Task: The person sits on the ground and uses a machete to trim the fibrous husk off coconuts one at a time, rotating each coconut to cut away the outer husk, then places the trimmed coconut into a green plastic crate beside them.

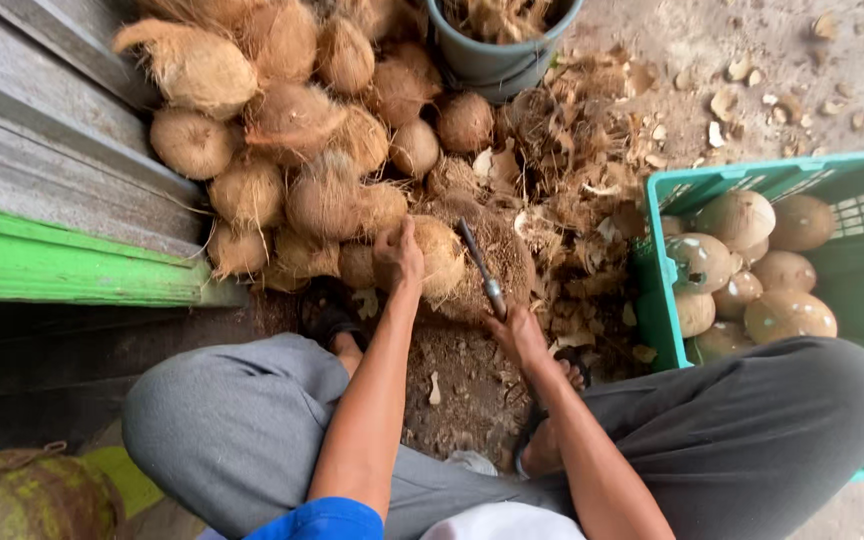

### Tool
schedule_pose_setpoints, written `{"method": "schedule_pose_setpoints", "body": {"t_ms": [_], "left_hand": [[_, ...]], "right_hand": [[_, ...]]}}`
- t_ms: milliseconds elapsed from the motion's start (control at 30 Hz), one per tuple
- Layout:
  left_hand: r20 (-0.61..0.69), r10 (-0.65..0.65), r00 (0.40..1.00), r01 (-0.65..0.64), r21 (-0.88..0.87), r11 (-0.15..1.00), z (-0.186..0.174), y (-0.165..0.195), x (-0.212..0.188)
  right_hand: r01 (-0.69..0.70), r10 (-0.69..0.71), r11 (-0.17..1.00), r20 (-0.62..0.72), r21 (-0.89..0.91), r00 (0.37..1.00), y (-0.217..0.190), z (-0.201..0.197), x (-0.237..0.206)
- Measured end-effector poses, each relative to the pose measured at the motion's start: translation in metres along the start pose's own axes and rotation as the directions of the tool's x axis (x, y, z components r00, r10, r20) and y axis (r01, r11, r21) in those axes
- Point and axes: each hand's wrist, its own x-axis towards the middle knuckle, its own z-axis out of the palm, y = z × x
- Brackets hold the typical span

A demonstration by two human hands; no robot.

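Left hand [398,255] clasps a husky coconut [434,258] at the pile's edge, right hand [517,333] grips a blade [480,268]; trimming looks underway, needing careful aim.

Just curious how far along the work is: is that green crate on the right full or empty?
Partly full. The green crate holds a few peeled pale coconuts, with bare crate floor showing.
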Motion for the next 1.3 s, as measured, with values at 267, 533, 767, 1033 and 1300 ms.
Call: {"method": "schedule_pose_setpoints", "body": {"t_ms": [267, 533, 767, 1033, 1300], "left_hand": [[-0.021, -0.043, 0.999, 0.044, 0.045, 0.998, 0.003, -0.007, 0.009], [0.001, 0.029, 1.0, -0.029, 0.051, 0.998, 0.004, -0.003, 0.005], [0.003, 0.107, 0.994, -0.107, 0.048, 0.993, 0.002, 0.006, -0.01], [0.016, 0.081, 0.997, -0.082, 0.108, 0.991, 0.008, -0.003, 0.0], [-0.069, 0.16, 0.985, -0.159, 0.019, 0.987, 0.009, -0.006, -0.007]], "right_hand": [[-0.287, 0.279, 0.948, 0.075, 0.136, 0.957, 0.0, 0.003, 0.0], [0.084, -0.059, 0.929, -0.078, 0.361, 0.995, -0.044, -0.031, -0.038], [0.229, -0.157, 0.656, -0.167, 0.719, 0.973, -0.085, -0.038, -0.063], [0.33, -0.236, 0.706, -0.231, 0.626, 0.944, -0.073, -0.043, -0.067], [0.093, -0.091, 0.91, -0.024, 0.404, 0.996, -0.081, -0.023, -0.054]]}}
